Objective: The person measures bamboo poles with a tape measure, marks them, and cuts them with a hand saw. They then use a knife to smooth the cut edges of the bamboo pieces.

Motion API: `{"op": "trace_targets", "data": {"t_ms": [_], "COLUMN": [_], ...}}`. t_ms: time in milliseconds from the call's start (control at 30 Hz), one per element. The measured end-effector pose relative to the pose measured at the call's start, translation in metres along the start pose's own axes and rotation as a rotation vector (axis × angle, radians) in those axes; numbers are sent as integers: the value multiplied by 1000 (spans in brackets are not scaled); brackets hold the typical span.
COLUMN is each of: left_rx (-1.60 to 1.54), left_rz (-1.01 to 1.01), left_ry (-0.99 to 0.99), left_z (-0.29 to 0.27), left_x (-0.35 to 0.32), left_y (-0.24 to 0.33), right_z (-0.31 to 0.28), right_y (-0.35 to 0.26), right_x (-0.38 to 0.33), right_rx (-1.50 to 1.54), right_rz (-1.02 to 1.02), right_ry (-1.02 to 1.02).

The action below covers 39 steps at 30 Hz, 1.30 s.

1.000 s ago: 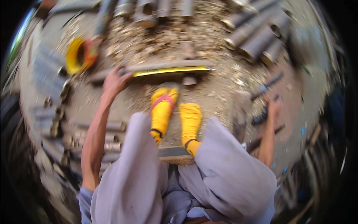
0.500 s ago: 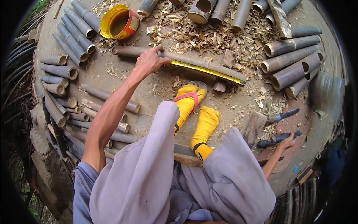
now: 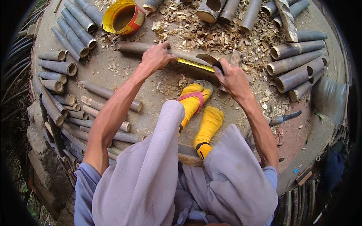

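Observation:
A long brown bamboo tube (image 3: 132,46) lies crosswise beyond my feet. My left hand (image 3: 156,55) is closed over its middle, with a yellow tape measure (image 3: 192,64) stretched along the near side from under the fingers. Whether the hand also pinches the tape's case is hidden. In my right hand (image 3: 234,80) is a knife by its dark handle, mostly covered by the fingers. Its broad dark blade (image 3: 207,59) points left, over the tube and close to the tape; I cannot tell whether it touches. The tube's right end is largely hidden behind my right hand.
Cut bamboo tubes lie at the left (image 3: 57,67) and right (image 3: 298,49). A yellow-and-red bucket (image 3: 137,23) of brownish liquid stands at the far left. Wood shavings (image 3: 181,22) cover the far ground. Another knife (image 3: 286,117) lies at the right, beyond my forearm.
My right hand has come from the dark-handled tools at the right up to the bamboo tube, bringing a knife. My left hand stays on the tube and tape.

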<state>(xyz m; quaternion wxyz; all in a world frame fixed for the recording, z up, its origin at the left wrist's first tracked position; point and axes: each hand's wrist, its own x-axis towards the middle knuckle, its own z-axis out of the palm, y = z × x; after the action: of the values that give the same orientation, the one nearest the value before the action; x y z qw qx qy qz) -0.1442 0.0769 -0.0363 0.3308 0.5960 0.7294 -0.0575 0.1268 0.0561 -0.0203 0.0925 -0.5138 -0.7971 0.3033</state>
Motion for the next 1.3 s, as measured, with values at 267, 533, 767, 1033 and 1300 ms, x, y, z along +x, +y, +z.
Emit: {"op": "trace_targets", "data": {"t_ms": [267,533,767,1033,1300], "left_rx": [10,-15,-21,-36,34], "left_rz": [-2,18,4,27,171], "left_ry": [-42,-7,-44,-12,90], "left_z": [-6,-5,-3,-4,15], "left_x": [-5,-6,-4,-8,9], "left_y": [5,4,2,3,-7], "right_z": [21,25,22,16,-60], "right_y": [-14,-14,-11,0,-2], "right_x": [23,26,29,48,9], "right_rx": [-55,-65,-93,-160,189], "right_rz": [-5,-2,-12,-108,132], "right_ry": [-83,-98,-139,-179,459]}}
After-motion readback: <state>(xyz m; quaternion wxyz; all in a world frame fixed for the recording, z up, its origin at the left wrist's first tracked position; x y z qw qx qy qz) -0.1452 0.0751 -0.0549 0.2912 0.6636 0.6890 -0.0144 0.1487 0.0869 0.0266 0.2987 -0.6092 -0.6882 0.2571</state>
